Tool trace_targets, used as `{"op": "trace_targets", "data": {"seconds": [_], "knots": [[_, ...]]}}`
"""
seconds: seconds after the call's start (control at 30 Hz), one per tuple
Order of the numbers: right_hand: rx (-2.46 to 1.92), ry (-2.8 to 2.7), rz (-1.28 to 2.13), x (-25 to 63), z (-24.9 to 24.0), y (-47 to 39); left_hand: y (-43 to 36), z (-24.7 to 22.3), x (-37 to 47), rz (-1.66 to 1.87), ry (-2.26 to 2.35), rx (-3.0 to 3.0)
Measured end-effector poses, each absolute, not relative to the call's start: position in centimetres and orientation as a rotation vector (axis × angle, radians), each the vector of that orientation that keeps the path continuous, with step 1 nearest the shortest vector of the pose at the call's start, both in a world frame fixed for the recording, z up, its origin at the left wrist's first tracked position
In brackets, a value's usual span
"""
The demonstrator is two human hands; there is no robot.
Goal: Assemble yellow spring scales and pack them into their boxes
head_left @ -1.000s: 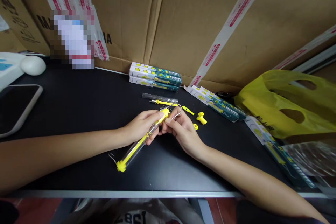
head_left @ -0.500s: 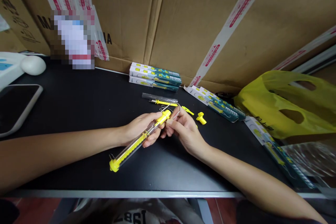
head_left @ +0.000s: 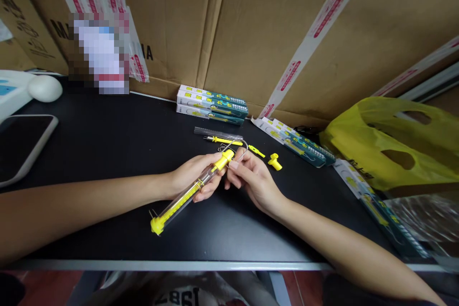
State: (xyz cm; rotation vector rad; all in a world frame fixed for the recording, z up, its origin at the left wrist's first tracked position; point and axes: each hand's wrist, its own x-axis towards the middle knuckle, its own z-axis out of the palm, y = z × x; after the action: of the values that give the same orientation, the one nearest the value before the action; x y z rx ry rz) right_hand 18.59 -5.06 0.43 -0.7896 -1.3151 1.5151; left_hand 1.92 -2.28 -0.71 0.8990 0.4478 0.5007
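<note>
My left hand is closed round a spring scale, a clear tube with a yellow graduated core and yellow ends. The scale slants from its upper yellow collar down to the yellow cap at lower left. My right hand pinches a bent metal wire hook beside the collar; the wire's other end reaches toward that collar. Just beyond my hands lie a yellow rod, a clear tube, a small yellow strip and a yellow cap piece. Whether the hook's tip sits in the collar is hard to tell.
Stacked spring scale boxes stand at the back, with more boxes to their right and one at far right. A yellow plastic bag is behind that. A phone lies at left. Cardboard walls the back.
My right hand has shifted slightly, its fingers turning with the hook. The spring scale in my left hand has stayed nearly still.
</note>
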Motion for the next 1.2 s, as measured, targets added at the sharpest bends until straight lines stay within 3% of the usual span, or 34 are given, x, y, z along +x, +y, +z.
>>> {"op": "trace_targets", "data": {"seconds": [0.5, 0.97, 1.2], "knots": [[-0.835, -1.552, 1.286, 19.6, 0.0, -4.2, -2.4, -0.7, 1.6, 0.484, 0.420, 1.011], [-0.782, -1.602, 1.147, 21.1, 0.4, -4.3, -2.7, -0.6, 1.8, 0.700, 0.480, 1.061], [-0.860, -1.623, 1.211, 20.5, 0.4, -4.5, -2.8, -0.5, 1.7, 0.722, 0.478, 1.087]]}}
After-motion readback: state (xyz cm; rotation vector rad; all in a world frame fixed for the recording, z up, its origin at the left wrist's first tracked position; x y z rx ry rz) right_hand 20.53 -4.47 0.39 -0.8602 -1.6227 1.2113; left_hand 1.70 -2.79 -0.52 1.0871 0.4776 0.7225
